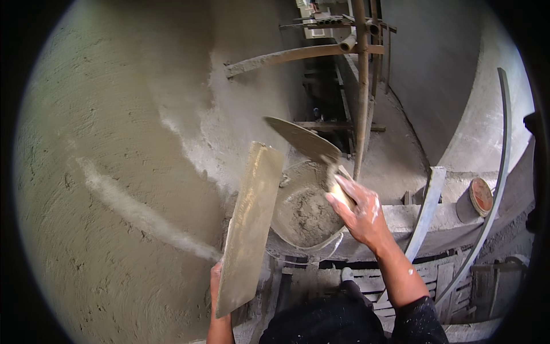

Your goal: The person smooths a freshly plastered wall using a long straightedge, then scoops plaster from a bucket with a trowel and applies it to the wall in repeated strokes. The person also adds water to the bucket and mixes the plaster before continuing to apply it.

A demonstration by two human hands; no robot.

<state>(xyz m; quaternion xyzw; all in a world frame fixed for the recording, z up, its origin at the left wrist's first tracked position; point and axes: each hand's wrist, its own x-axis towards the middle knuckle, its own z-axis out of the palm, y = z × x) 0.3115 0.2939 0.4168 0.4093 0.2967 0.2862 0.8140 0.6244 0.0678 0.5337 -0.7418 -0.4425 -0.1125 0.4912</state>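
- The two hands are apart from each other, each clamped on a tool of its own.
- The left hand, at the lower middle of the frame, holds a flat board from its far side; most of its fingers are hidden behind it.
- The board stands steeply tilted left of the frame's centre, its face coated with a thin grey-tan film.
- The right hand, right of centre and smeared with pale material, is closed around the light handle of a trowel.
- The trowel's broad blade points to the upper left, above the rim of a bucket.
- Grey mortar lies rough and lumpy inside this bucket, at the centre.
- A wet-looking plastered wall fills the left side, crossed by a paler streak.
- An upright pole stands at the upper middle.
- A pale strip leans at the right, near a smaller bucket.
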